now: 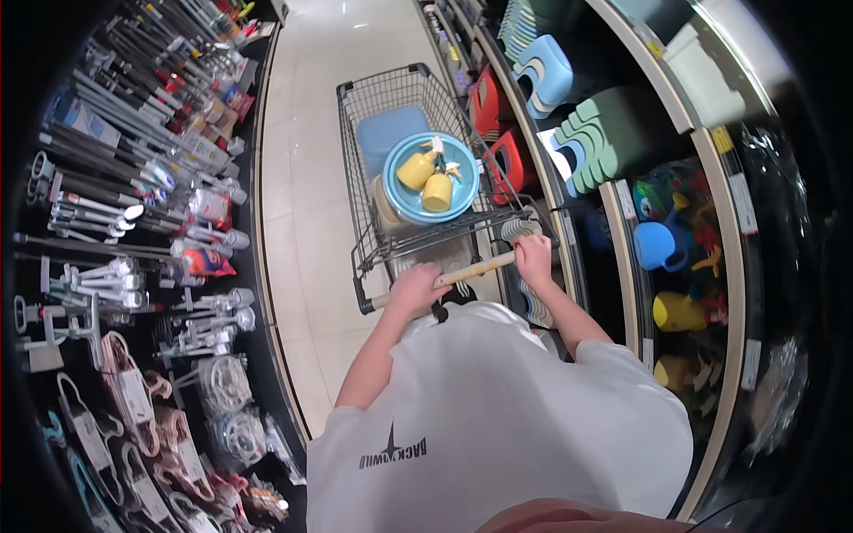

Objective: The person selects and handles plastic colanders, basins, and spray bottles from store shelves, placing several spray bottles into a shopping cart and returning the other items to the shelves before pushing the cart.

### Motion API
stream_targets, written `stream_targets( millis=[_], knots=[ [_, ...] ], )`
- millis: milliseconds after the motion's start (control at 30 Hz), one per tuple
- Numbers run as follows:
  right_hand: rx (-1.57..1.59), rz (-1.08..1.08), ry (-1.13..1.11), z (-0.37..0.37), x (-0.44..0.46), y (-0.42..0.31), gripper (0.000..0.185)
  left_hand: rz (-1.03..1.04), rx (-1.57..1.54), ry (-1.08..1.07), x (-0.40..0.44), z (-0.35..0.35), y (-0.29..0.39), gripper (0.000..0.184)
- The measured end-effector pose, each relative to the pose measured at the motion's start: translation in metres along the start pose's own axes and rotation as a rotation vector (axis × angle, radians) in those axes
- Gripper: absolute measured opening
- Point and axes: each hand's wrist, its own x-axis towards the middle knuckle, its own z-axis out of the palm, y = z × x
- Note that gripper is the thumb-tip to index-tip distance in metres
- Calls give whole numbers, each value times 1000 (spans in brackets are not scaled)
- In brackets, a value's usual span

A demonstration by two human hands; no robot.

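Both of my hands are on the handle point(480, 267) of a dark wire shopping cart point(349, 151). My left hand point(416, 288) wraps round the bar left of its middle. Near the bar's right end, my right hand point(533, 256) has its fingers closed round it. Inside the cart sits a round light-blue basin point(397, 197) with two yellow spray bottles lying in it, one yellow bottle point(414, 171) beside another yellow bottle point(437, 193). A flat blue plastic item point(378, 133) lies farther forward in the basket, partly hidden by the basin.
Brushes and mops hang on the left rack point(133, 178), with hangers point(129, 395) lower down. On the right shelves are green stools point(613, 133), a light-blue stool point(544, 75), red stools point(508, 164) and a blue watering can point(657, 244). A tiled aisle point(302, 133) runs ahead between them.
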Motion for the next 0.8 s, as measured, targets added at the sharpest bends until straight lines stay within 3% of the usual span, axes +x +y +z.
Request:
stream_targets(
  millis=[67,367,567,800],
  knots=[
    [44,-8,-36,2,8,0,11,10,-16,6,6,-4,-5,47],
    [171,-71,-100,14,71,25,10,-150,-77,29,58,-33,-21,46],
    [151,-145,-128,24,124,33,11,-143,5,125,94,-53,-42,44],
    [163,-197,-192,37,191,41,14,-159,-9,90,142,-86,-70,43]
  ],
)
